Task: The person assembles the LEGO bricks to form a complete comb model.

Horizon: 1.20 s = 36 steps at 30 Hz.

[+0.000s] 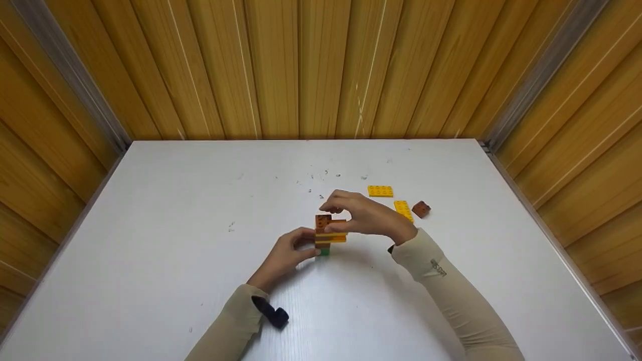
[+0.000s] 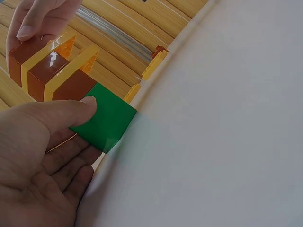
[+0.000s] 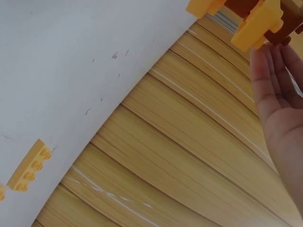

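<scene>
A small tower of toy building bricks [image 1: 323, 239] stands on the table between both hands. Its base is a green brick [image 2: 106, 118]; above it, brown bricks [image 2: 71, 87] alternate with yellow plates [image 2: 71, 71] that jut out to the right. My left hand [image 1: 286, 253] grips the green brick, thumb on the near face and fingers behind. Around the topmost brown brick [image 1: 322, 220] is my right hand [image 1: 368, 215], thumb in front and fingers above and behind. In the right wrist view its fingers look fairly straight, their tips by the studs.
To the right of the tower lie two yellow plates, one farther back [image 1: 380, 191] and one nearer [image 1: 403, 210], plus a loose brown brick [image 1: 421, 209]. Wood-patterned walls [image 1: 281, 70] border the white table [image 1: 175, 200] at the back and sides.
</scene>
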Tool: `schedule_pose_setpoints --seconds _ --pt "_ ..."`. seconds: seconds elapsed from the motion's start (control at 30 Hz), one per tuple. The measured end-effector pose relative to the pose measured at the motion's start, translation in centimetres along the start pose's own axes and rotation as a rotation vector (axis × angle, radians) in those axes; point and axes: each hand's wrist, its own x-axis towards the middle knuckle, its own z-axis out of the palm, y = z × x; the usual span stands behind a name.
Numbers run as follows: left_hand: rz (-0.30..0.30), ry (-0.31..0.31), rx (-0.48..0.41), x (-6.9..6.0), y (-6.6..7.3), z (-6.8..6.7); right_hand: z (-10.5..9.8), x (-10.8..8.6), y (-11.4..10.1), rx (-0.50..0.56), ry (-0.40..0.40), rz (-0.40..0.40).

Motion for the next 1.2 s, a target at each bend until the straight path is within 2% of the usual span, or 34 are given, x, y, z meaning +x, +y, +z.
schedule_pose_setpoints --seconds 0.23,0.5,0.67,0.9,1.2 --pt "-0.041 0.001 0.013 0.1 0.0 0.0 -1.3 -0.4 1.0 -0.047 0.033 0.005" --pt "-0.052 0.005 0.012 0.0 0.0 0.1 -2.6 -0.9 3.1 -0.045 0.073 0.066" --pt "-0.036 0.003 -0.004 0.1 -0.1 0.0 -3.1 -1.4 4.6 -0.046 0.106 0.074" --pt "-0.040 0.006 0.003 0.2 -0.2 0.0 -3.7 -1.8 6.2 -0.032 0.111 0.249" --pt "-0.047 0.014 0.016 0.0 0.0 0.1 -3.7 -2.4 8.8 0.010 0.110 0.393"
